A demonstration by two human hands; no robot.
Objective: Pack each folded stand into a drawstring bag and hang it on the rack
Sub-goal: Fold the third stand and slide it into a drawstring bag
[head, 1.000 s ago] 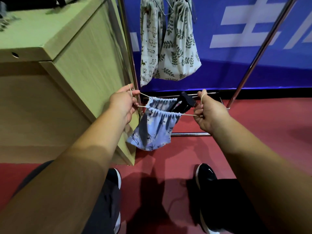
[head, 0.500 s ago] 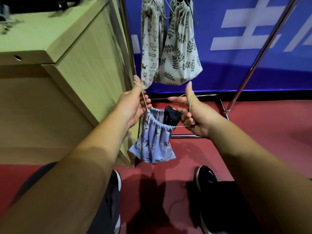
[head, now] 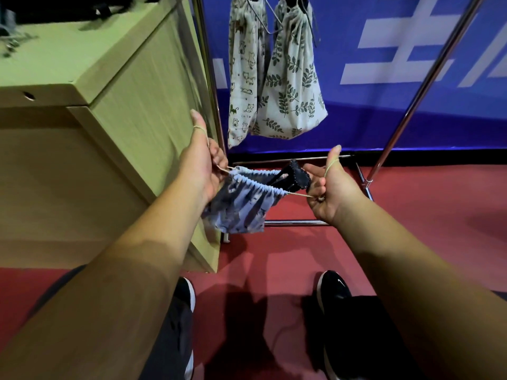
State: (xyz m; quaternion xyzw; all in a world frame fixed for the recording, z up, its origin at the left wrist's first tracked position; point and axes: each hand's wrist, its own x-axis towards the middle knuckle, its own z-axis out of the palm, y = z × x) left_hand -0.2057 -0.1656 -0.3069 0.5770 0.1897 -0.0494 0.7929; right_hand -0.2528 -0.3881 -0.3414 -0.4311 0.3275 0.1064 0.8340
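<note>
blue bag [head: 244,204]: stretched between both hands
stand [head: 295,175]: black, poking out of bag's mouth, 2 o'clock
left hand [head: 201,171]: fingers curled, pinching cord [head: 299,195], thumb looped
right hand [head: 333,190]: same grip, 3 o'clock of bag
banner [head: 384,119]: white lettering, cropped, unreadable

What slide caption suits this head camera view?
Left hand and right hand pull cords of a blue drawstring bag holding a black folded stand.
</note>
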